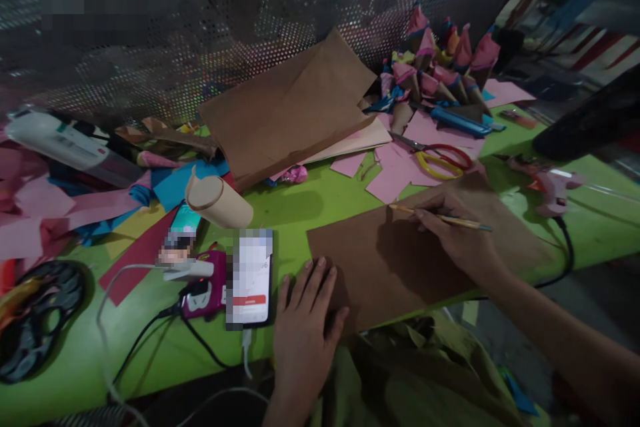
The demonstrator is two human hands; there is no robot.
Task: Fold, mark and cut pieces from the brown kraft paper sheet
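Observation:
A flat sheet of brown paper [365, 273] lies before me on the green table. Fingers stretched out, my left hand [307, 320] rests flat at the sheet's left edge, close to a phone [255, 280] with a lit screen. Over the sheet, my right hand [450, 227] grips a pencil [465, 221] between thumb and fingers. The pencil tilts toward the left, its tip at or just above the sheet's far edge. Whether the tip touches the paper I cannot tell.
Behind the sheet lie scissors [440, 160], pink paper pieces [393, 170], a blue cutter [460, 121] and larger brown paper [290, 107]. A glue gun [553, 190] sits right. Left are a paper roll [220, 203], a purple power socket [207, 287] with cables and a tape dispenser [43, 320].

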